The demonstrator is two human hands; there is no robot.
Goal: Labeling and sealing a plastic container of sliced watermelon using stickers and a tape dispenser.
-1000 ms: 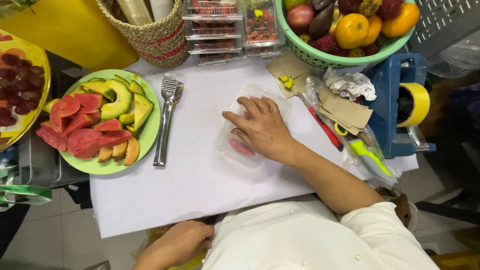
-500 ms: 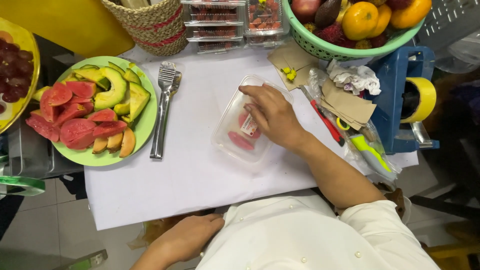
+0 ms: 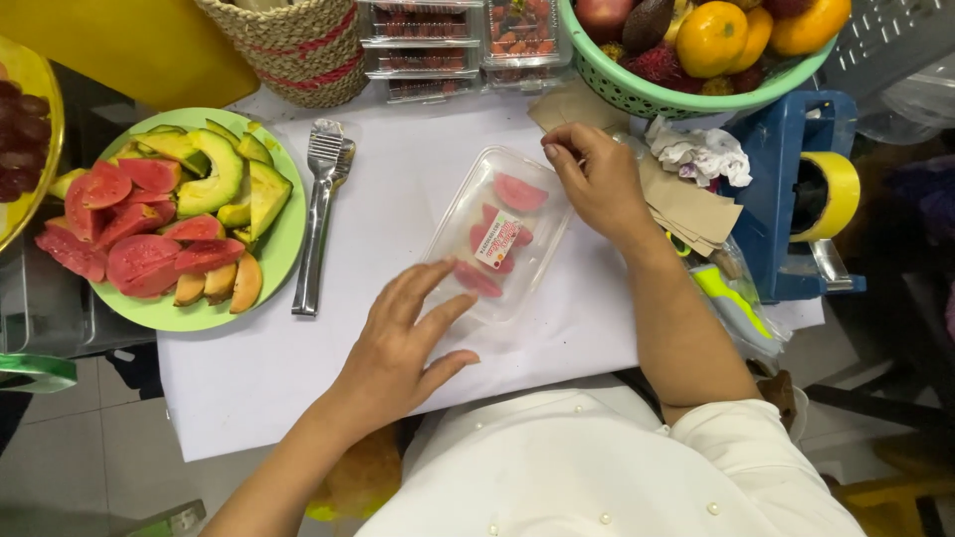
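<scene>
Two hands frame a clear plastic tray [image 3: 502,234] of red fruit slices on the white counter [image 3: 398,199]: left hand [image 3: 403,348] fingers spread flat at its near corner, right hand [image 3: 597,179] fingers pinched at its far edge.

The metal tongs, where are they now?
In the head view the metal tongs lie left of centre on the white paper, between the green plate and the clear box.
</scene>
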